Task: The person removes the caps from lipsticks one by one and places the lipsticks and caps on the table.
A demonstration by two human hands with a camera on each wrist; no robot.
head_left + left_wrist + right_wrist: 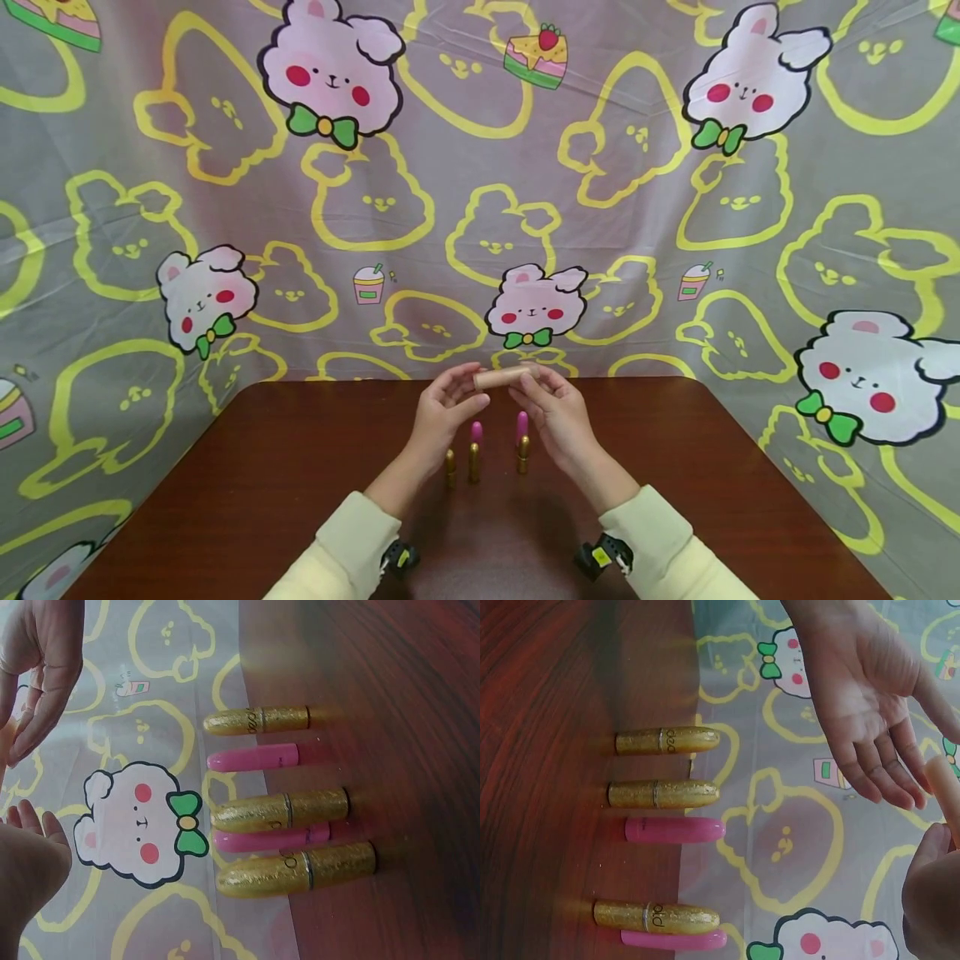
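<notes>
My right hand pinches a plain beige cylinder, thumb in front, raised over the far part of the table. My left hand is at the cylinder's other end; in the right wrist view its palm shows, with fingers loosely extended and their tips close to that end. Below the hands stand several upright bullet-shaped tubes that look like lipsticks. A gold tube, another gold tube and a third gold tube are in front. Behind them are a pink tube and a second pink tube.
The tubes stand on a glossy dark reddish-brown table. A grey cloth printed with cartoon rabbits hangs behind it and along both sides. Black devices show at the cuffs, one on the left wrist and one on the right wrist.
</notes>
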